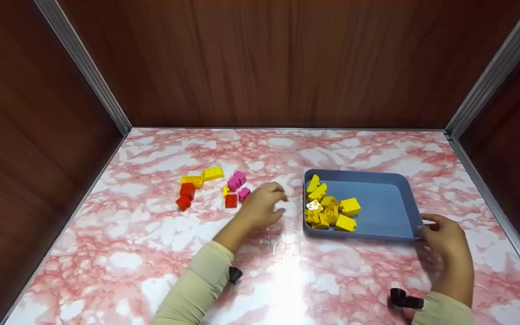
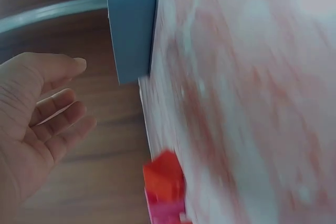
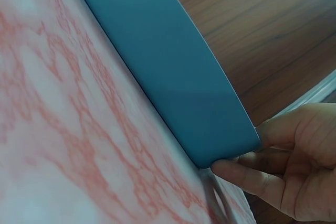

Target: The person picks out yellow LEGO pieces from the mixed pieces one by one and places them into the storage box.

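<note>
My left hand (image 1: 262, 205) hovers between the loose blocks and the tray, fingers loosely bent, with nothing in it. In the left wrist view, a gap shows between its thumb and fingers (image 2: 63, 121). A blue-grey rectangular tray (image 1: 384, 203) lies on the table at right; several yellow toy building blocks (image 1: 345, 223) are gathered at its left end. At the tray's near right corner, my right hand (image 1: 447, 237) grips the wall, as the right wrist view also shows. Just left of my left hand are a magenta block (image 1: 244, 194), partly hidden, and a red block (image 1: 231, 201).
Farther left lie two yellow blocks (image 1: 213, 173) and two red blocks (image 1: 187, 191). Another magenta piece (image 1: 236, 180) sits behind the near red block, beside a small yellow piece (image 1: 225, 192). Brown wood-look panels (image 1: 287, 63) enclose the pink-and-white marbled table (image 1: 129, 262) at back and sides.
</note>
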### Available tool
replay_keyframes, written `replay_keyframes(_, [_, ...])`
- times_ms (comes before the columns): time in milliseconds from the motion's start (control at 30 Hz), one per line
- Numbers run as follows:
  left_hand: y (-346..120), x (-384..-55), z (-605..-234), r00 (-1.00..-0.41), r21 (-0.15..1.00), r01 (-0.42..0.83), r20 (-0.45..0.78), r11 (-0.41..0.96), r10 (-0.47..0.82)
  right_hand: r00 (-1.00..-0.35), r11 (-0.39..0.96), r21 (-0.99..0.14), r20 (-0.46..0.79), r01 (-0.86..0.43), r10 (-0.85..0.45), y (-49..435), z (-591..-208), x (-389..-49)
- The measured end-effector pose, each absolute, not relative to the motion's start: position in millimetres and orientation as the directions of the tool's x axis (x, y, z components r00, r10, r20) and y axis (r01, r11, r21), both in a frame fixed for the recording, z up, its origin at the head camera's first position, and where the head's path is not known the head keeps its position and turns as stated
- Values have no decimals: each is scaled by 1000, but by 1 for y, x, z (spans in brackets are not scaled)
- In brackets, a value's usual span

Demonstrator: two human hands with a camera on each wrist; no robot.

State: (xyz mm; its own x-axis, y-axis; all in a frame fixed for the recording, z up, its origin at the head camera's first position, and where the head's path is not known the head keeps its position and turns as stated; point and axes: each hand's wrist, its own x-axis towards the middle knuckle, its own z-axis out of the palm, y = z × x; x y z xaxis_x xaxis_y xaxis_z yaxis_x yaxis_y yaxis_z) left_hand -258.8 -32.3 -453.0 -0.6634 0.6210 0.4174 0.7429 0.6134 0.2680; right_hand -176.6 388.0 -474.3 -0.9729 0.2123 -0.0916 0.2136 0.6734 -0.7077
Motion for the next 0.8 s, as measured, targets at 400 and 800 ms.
replay_keyframes(400, [-103, -268, -462, -769, 338, 614, 460, 713, 444, -969, 664, -711, -111, 233, 222, 389, -475, -177])
replay_keyframes(800, [-149, -297, -470, -964, 611, 261, 209, 747, 166, -969, 663, -712, -113, 233, 220, 388, -475, -178])
